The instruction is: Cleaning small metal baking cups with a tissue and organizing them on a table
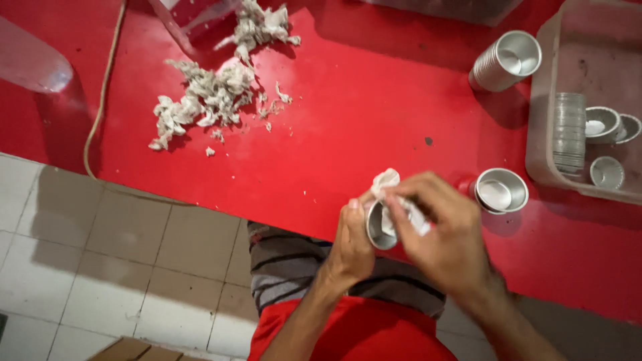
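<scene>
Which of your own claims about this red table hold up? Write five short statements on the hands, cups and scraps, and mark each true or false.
1. The left hand holds a small metal cup. True.
2. The right hand presses a white crumpled paper at that cup. True.
3. The pile of paper scraps lies right of the hands. False: it lies to the upper left.
4. The stack of metal cups stands inside the plastic tub. False: it lies on the red table beside the tub.
5. The table is blue. False: it is red.
</scene>
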